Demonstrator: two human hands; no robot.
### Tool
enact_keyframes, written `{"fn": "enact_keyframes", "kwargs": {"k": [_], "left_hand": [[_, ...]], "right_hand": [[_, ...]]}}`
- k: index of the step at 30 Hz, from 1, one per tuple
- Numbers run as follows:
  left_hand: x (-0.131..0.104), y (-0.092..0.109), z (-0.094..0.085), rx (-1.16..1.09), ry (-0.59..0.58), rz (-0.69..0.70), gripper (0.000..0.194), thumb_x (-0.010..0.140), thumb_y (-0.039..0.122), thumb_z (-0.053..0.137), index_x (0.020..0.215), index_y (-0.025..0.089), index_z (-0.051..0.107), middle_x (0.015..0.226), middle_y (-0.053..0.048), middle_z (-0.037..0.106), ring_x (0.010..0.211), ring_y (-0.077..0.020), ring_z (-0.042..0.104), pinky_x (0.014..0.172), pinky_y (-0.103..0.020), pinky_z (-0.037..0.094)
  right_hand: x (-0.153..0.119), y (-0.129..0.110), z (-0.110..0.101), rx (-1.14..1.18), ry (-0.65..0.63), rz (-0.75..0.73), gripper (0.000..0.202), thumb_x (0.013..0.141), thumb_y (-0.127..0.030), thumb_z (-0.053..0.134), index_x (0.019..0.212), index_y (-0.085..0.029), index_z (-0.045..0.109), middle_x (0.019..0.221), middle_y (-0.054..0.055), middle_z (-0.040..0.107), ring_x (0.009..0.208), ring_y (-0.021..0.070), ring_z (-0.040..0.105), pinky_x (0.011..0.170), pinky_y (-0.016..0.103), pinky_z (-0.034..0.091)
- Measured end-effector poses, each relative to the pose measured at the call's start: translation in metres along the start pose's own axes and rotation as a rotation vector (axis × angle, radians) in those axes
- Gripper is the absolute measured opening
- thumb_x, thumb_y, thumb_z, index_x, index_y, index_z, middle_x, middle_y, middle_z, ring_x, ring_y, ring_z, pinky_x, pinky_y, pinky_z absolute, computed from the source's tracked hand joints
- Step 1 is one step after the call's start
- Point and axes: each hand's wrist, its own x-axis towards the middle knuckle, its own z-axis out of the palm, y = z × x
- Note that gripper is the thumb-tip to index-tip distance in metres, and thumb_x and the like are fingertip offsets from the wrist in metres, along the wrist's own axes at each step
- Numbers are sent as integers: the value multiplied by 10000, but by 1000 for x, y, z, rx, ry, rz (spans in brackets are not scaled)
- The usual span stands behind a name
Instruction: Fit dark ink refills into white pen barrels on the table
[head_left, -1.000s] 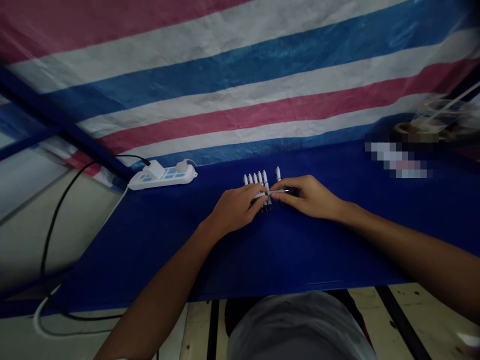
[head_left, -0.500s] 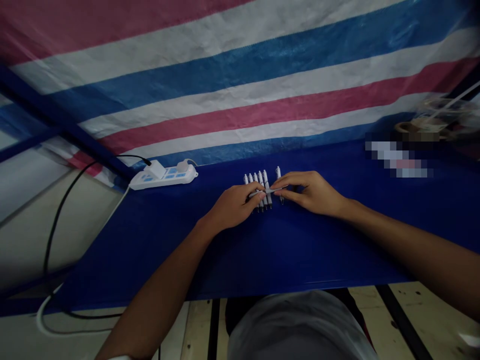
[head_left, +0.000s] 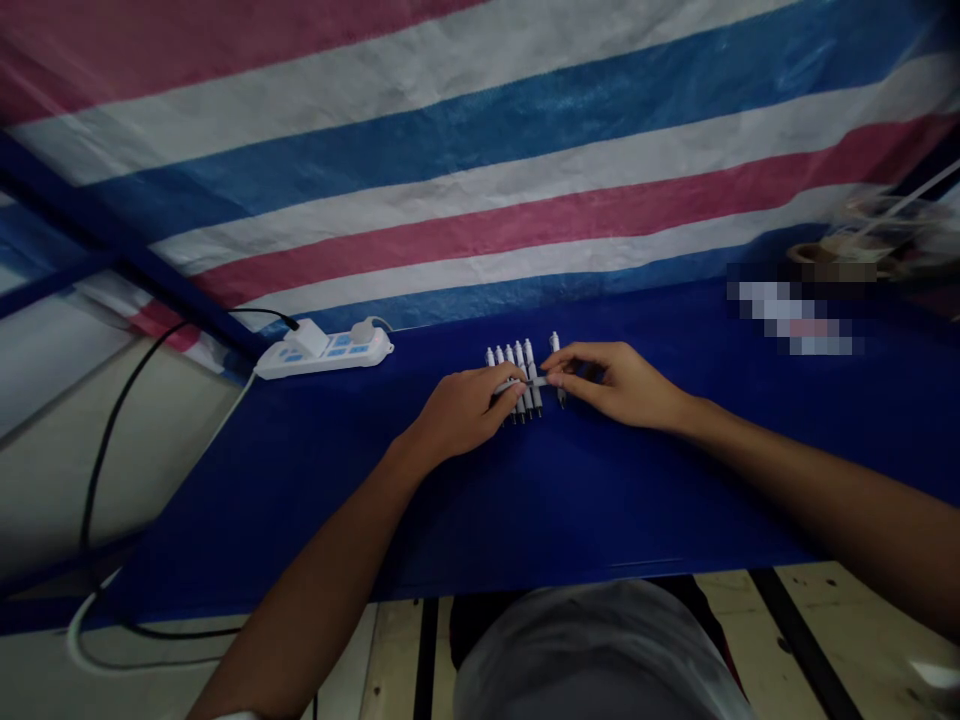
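Observation:
My left hand is closed, thumb and fingers pinching one end of a slim, light grey pen that lies crosswise. At its other end, the thumb and forefinger of my right hand are pressed together on the same pen. Just beneath it, several white and grey pens lie side by side in a row on the blue table, points toward me. Slightly apart on the right lies a single pen, partly covered by my right fingers. My left fingers hide parts of the row.
A white power strip with plugs and a black cable sits at the table's back left. Striped sheeting rises behind the blue table. Toward the back right are a blurred-out item and a brown round object.
My right fingertips have closed in at the pen's right end, and the thin dark tip that showed between them is out of sight. My left hand keeps its grip; the view has shifted slightly.

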Motion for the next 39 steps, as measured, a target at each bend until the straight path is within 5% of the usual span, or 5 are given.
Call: {"fn": "enact_keyframes", "kwargs": {"k": [7,19,25,32,39], "left_hand": [[1,-4,-1,4,29,-13,354,1059,353,383,1232,249,674,1032,-29,780,899,-231,725,788,-336,503],[4,-16,-3,-56,118,-81,294,1040,278,372,1151,200,633,1068,-69,753,967,-237,708,892,-400,541],[4,-12,0,-56,85,-40,309,1043,282,366,1177,193,629,1117,-87,743,1008,-249,699,896,-402,537],[3,-4,4,-76,76,36,345,1056,300,375,1247,204,646,1171,-81,746,1045,-238,703,936,-384,548],[3,-3,4,-141,85,86,332,1071,314,411,1291,216,639,1188,-59,752,1065,-218,712,967,-356,539]], "right_hand": [[2,3,-8,-94,15,-112,247,976,-356,604,1083,-213,776,949,72,715,787,186,645,670,312,497],[7,9,-31,-85,170,33,286,913,-456,684,1002,-199,772,928,73,766,688,171,607,585,312,452],[6,16,-21,197,146,15,317,972,-494,586,1115,-212,594,847,20,650,778,182,643,747,358,513],[1,5,-3,146,0,129,300,919,-478,659,1037,-203,690,584,-87,423,498,89,361,487,243,295],[1,1,0,75,54,105,330,907,-508,666,922,-189,751,604,-37,565,510,103,440,497,259,316]]}}
